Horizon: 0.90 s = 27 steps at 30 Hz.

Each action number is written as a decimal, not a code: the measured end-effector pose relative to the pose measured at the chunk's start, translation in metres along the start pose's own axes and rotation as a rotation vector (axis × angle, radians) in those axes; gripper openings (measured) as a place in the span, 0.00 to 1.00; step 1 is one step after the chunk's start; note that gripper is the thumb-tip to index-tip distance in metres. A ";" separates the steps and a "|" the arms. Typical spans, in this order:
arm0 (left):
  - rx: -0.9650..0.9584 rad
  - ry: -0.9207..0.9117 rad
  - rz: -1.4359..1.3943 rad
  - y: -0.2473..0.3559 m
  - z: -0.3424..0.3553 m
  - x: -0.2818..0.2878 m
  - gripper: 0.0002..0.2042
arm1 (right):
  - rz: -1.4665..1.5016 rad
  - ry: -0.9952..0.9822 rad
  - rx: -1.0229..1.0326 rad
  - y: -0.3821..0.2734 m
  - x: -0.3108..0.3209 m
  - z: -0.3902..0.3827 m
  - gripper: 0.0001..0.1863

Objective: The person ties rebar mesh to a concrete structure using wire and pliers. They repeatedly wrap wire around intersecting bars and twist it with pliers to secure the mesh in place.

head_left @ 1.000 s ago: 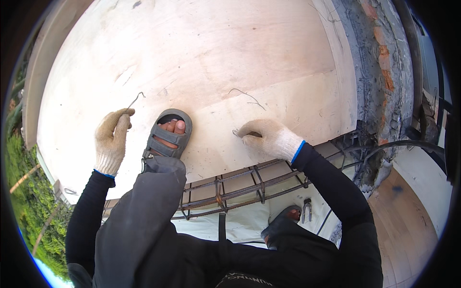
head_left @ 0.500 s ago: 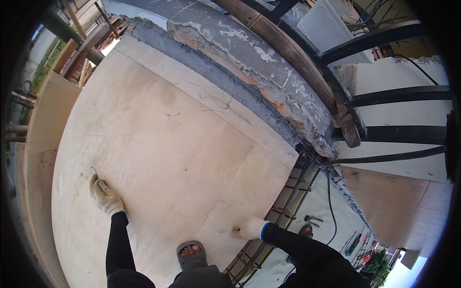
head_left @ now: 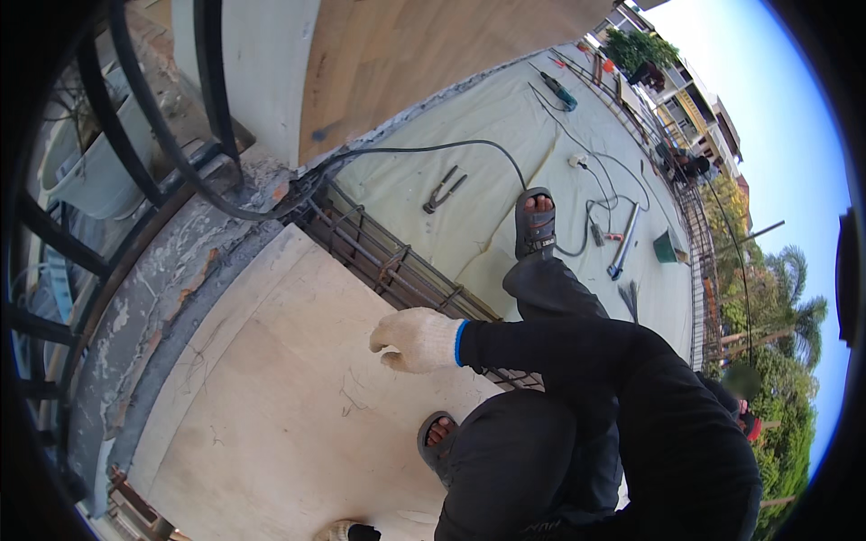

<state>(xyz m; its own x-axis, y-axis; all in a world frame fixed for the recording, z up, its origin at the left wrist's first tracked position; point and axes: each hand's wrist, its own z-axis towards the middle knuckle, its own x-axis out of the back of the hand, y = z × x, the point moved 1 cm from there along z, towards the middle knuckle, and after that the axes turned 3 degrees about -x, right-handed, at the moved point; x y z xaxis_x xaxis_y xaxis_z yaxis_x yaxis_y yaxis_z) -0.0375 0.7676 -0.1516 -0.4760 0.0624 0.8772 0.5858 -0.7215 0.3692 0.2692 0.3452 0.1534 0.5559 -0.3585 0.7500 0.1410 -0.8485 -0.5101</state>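
Note:
My right hand (head_left: pixel 417 341), in a cream knitted glove with a blue cuff, is above the plywood sheet (head_left: pixel 271 361) close to its rebar-side edge. Its fingers are curled in toward the thumb; whatever they may hold does not show. At the lower edge of the view, only part of my gloved left hand (head_left: pixel 334 531) appears, low by the plywood, and its fingers are mostly hidden. Thin bits of wire (head_left: pixel 354 393) lie scattered on the wood. Beyond the sheet runs a cage of tied rebar (head_left: pixel 394 261). A pair of pincers (head_left: pixel 442 191) rests on the pale sheeting past it.
One sandalled foot (head_left: pixel 438 440) is on the plywood, the other (head_left: pixel 537 221) on the pale sheeting (head_left: pixel 469 243). Cables (head_left: pixel 442 144), a green power tool (head_left: pixel 560 94), a long-handled tool (head_left: pixel 622 242) and a green dustpan (head_left: pixel 667 247) lie beyond. Black railings (head_left: pixel 117 135) stand left; a person (head_left: pixel 690 167) works far off.
My view has swung right, toward the sheeting and tools. The left hand has gone from the plywood's middle to the lower edge of the view. My right hand stays near the rebar, fingers curled.

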 end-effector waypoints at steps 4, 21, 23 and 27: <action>-0.355 -0.206 -0.188 0.107 0.051 -0.066 0.18 | -0.058 0.016 -0.114 0.047 0.038 -0.084 0.14; -0.715 -0.734 -0.189 0.297 -0.008 -0.133 0.18 | 0.026 0.183 -0.307 0.129 -0.038 -0.281 0.13; -0.674 -0.731 -0.128 0.274 -0.004 -0.134 0.18 | 0.078 0.213 -0.315 0.143 -0.080 -0.326 0.09; -0.474 -0.622 -0.012 0.208 0.039 -0.108 0.18 | 0.633 0.150 -0.520 0.131 -0.133 -0.372 0.14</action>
<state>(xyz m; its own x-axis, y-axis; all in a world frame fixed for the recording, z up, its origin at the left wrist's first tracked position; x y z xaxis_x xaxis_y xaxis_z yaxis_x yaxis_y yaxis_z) 0.1611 0.6371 -0.1573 0.0569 0.3466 0.9363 0.1737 -0.9269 0.3326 -0.0907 0.1373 0.1438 0.2829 -0.8453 0.4531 -0.5784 -0.5273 -0.6225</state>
